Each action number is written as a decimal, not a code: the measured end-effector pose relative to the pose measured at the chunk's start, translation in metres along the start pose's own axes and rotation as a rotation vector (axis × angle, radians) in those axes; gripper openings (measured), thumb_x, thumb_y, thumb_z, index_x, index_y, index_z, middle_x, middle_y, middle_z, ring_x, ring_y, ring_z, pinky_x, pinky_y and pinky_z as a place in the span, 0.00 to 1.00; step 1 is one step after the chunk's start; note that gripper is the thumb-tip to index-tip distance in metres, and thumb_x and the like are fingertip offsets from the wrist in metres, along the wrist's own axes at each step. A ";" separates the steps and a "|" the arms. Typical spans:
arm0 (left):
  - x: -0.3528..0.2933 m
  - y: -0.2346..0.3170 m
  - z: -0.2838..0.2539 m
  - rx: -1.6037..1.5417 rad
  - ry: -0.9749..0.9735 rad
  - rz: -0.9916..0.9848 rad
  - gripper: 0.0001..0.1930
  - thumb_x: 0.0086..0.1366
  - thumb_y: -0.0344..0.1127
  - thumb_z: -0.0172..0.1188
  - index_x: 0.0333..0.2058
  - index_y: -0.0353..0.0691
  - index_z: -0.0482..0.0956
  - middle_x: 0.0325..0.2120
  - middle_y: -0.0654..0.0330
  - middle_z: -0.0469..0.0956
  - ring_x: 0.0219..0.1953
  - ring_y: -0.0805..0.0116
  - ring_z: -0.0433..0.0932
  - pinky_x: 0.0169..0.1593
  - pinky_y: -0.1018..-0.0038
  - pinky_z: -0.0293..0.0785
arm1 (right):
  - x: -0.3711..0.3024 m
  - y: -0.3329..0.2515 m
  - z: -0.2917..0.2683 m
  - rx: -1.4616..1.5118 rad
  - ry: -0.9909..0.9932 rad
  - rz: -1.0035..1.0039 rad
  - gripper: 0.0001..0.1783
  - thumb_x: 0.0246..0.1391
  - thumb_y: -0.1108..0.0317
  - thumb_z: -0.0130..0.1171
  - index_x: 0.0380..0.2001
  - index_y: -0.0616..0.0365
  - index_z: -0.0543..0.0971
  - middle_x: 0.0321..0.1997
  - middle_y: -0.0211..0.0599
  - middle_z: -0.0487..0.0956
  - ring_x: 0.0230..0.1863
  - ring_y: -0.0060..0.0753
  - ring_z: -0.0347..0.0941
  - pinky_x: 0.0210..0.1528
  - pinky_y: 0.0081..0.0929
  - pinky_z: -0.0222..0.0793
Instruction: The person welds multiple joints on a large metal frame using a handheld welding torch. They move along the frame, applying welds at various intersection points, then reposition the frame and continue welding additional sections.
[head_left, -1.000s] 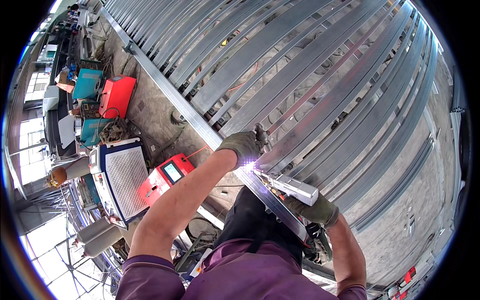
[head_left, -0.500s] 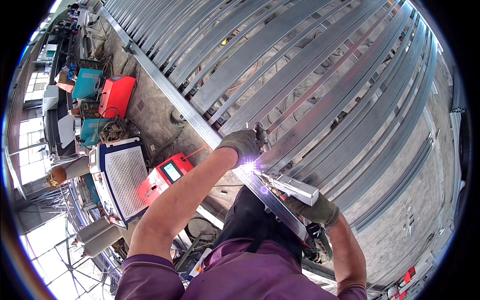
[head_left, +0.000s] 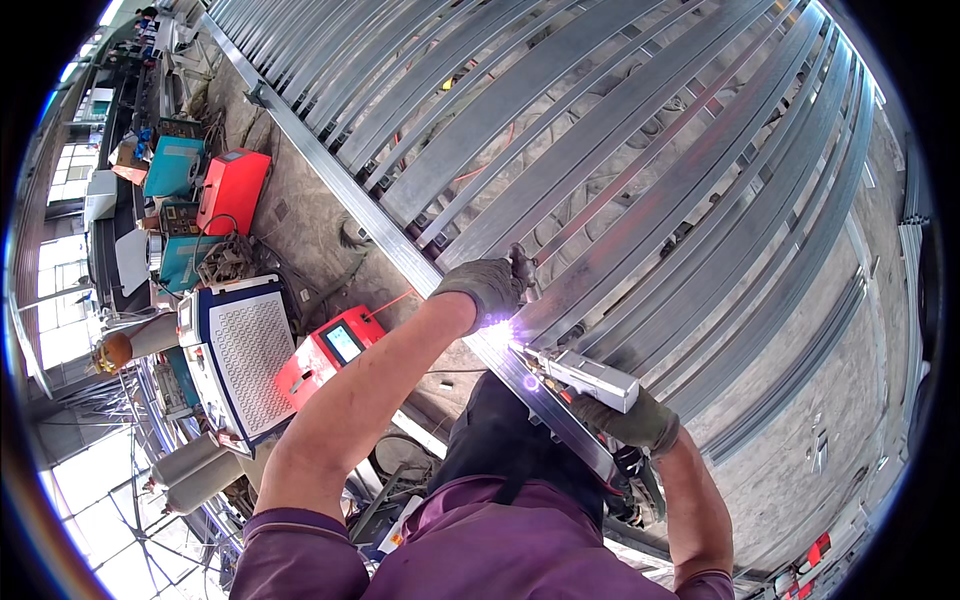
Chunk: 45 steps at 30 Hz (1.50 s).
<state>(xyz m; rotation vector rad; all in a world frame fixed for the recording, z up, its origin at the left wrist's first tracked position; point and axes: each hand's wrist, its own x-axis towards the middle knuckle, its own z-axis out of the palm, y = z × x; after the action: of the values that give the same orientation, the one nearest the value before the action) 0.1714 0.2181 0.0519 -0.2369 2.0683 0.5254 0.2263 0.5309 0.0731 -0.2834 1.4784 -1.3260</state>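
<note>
Right hand [head_left: 640,424] grasps the welding gun [head_left: 598,382], nose at the glare [head_left: 499,334] on the metal rail [head_left: 375,232]. Probably rigid, front-hot, moderately heavy; hold it by the rear. Left hand [head_left: 484,290] appears wrapped around a metal tool [head_left: 522,268].

No text, label or number can be read.

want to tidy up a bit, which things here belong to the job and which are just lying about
In the job:
silver tool in the right hand
edge bar at the bright spark
left hand close by

Seemingly just standing about:
teal machines
grey cylinders

Red screen unit: cannot tell.
</note>
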 end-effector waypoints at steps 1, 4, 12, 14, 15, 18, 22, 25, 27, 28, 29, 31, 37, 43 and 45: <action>0.000 0.000 0.000 -0.010 0.005 0.007 0.30 0.77 0.52 0.37 0.58 0.37 0.80 0.54 0.46 0.82 0.59 0.51 0.78 0.63 0.57 0.68 | 0.000 0.000 0.000 -0.011 0.001 -0.006 0.22 0.65 0.65 0.67 0.59 0.58 0.79 0.52 0.39 0.86 0.52 0.28 0.82 0.54 0.27 0.80; -0.001 -0.001 0.001 0.078 0.009 0.041 0.32 0.77 0.54 0.34 0.53 0.36 0.83 0.49 0.44 0.84 0.56 0.48 0.81 0.63 0.58 0.69 | -0.001 0.003 0.001 -0.009 0.008 -0.013 0.21 0.65 0.67 0.67 0.59 0.58 0.79 0.53 0.39 0.86 0.53 0.28 0.82 0.55 0.27 0.80; -0.006 0.003 -0.001 0.089 0.066 0.066 0.37 0.78 0.55 0.28 0.48 0.30 0.83 0.46 0.42 0.84 0.53 0.45 0.82 0.63 0.57 0.72 | -0.002 0.006 0.001 -0.008 0.021 -0.059 0.21 0.65 0.66 0.66 0.59 0.58 0.80 0.54 0.39 0.86 0.55 0.29 0.82 0.56 0.27 0.80; -0.006 0.003 -0.001 0.078 0.069 0.056 0.38 0.78 0.56 0.28 0.48 0.29 0.83 0.45 0.42 0.85 0.52 0.45 0.82 0.62 0.57 0.72 | -0.003 0.008 0.001 -0.001 0.019 -0.042 0.21 0.65 0.65 0.66 0.59 0.58 0.80 0.54 0.39 0.86 0.55 0.29 0.82 0.56 0.27 0.79; -0.005 0.004 -0.002 0.072 0.057 0.037 0.38 0.78 0.56 0.27 0.48 0.29 0.83 0.44 0.42 0.85 0.52 0.45 0.82 0.62 0.57 0.72 | -0.004 0.009 0.001 -0.005 0.019 -0.032 0.21 0.65 0.65 0.66 0.59 0.58 0.80 0.54 0.39 0.86 0.55 0.29 0.82 0.56 0.27 0.80; -0.005 0.001 0.001 0.076 0.112 0.071 0.37 0.78 0.57 0.29 0.48 0.32 0.84 0.42 0.43 0.85 0.51 0.46 0.83 0.61 0.58 0.72 | -0.005 0.009 0.000 -0.011 0.020 -0.018 0.21 0.65 0.65 0.66 0.59 0.58 0.80 0.54 0.39 0.86 0.55 0.30 0.82 0.56 0.27 0.79; -0.002 0.001 0.000 0.061 0.030 0.040 0.34 0.78 0.55 0.32 0.49 0.35 0.85 0.45 0.43 0.85 0.54 0.48 0.82 0.63 0.59 0.69 | -0.006 0.009 0.000 0.001 0.020 -0.051 0.21 0.65 0.65 0.67 0.59 0.59 0.80 0.54 0.39 0.86 0.55 0.29 0.82 0.56 0.27 0.79; -0.002 0.000 0.002 0.045 0.030 0.054 0.34 0.78 0.54 0.32 0.49 0.35 0.85 0.47 0.44 0.85 0.56 0.48 0.81 0.64 0.58 0.68 | -0.007 0.015 0.000 0.027 0.027 -0.062 0.22 0.65 0.66 0.68 0.59 0.59 0.80 0.54 0.39 0.86 0.55 0.28 0.81 0.57 0.26 0.78; -0.006 0.006 -0.004 0.048 0.015 0.048 0.34 0.78 0.54 0.32 0.50 0.35 0.84 0.47 0.44 0.84 0.56 0.48 0.81 0.64 0.58 0.68 | -0.009 0.015 0.000 0.032 0.031 -0.061 0.22 0.64 0.66 0.68 0.59 0.59 0.80 0.55 0.39 0.85 0.56 0.28 0.81 0.57 0.26 0.78; -0.003 0.006 -0.004 0.122 0.015 0.021 0.26 0.75 0.47 0.40 0.55 0.37 0.82 0.53 0.45 0.82 0.56 0.49 0.81 0.61 0.57 0.73 | -0.009 0.011 0.000 0.024 0.028 -0.061 0.22 0.64 0.66 0.68 0.59 0.58 0.80 0.55 0.39 0.85 0.56 0.28 0.81 0.57 0.26 0.78; -0.002 0.006 -0.003 0.073 0.027 -0.013 0.29 0.76 0.50 0.37 0.54 0.36 0.82 0.52 0.44 0.83 0.57 0.49 0.81 0.63 0.57 0.70 | -0.009 0.009 0.000 0.016 0.025 -0.060 0.22 0.64 0.66 0.68 0.59 0.58 0.80 0.55 0.39 0.85 0.56 0.28 0.81 0.57 0.26 0.78; -0.001 0.003 0.000 0.045 0.044 -0.011 0.32 0.78 0.53 0.33 0.53 0.36 0.83 0.51 0.44 0.83 0.58 0.50 0.80 0.66 0.56 0.66 | -0.009 0.013 0.000 0.018 0.022 -0.065 0.22 0.64 0.66 0.68 0.60 0.58 0.79 0.55 0.39 0.85 0.56 0.29 0.81 0.57 0.27 0.79; -0.001 0.001 0.000 0.126 0.034 0.071 0.27 0.75 0.47 0.40 0.60 0.35 0.75 0.50 0.44 0.83 0.53 0.49 0.83 0.58 0.58 0.75 | -0.013 0.011 -0.001 0.019 0.019 -0.037 0.22 0.65 0.66 0.67 0.60 0.58 0.79 0.56 0.39 0.85 0.57 0.29 0.81 0.58 0.27 0.79; -0.003 0.001 0.001 0.141 0.056 0.080 0.28 0.76 0.49 0.37 0.59 0.36 0.77 0.49 0.44 0.83 0.54 0.46 0.82 0.58 0.56 0.75 | -0.015 0.010 -0.002 -0.026 0.010 -0.036 0.22 0.66 0.65 0.66 0.61 0.59 0.78 0.56 0.40 0.85 0.57 0.31 0.81 0.58 0.28 0.78; -0.002 0.000 0.002 0.136 0.064 0.074 0.30 0.76 0.50 0.36 0.59 0.34 0.77 0.49 0.43 0.83 0.54 0.46 0.82 0.58 0.55 0.76 | -0.016 0.011 -0.003 -0.038 0.007 -0.028 0.22 0.66 0.65 0.65 0.61 0.59 0.78 0.56 0.40 0.85 0.57 0.31 0.81 0.58 0.28 0.78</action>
<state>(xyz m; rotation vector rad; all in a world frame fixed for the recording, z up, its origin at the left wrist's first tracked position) 0.1739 0.2189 0.0528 -0.0991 2.1716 0.4241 0.2356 0.5480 0.0715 -0.3251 1.5122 -1.3232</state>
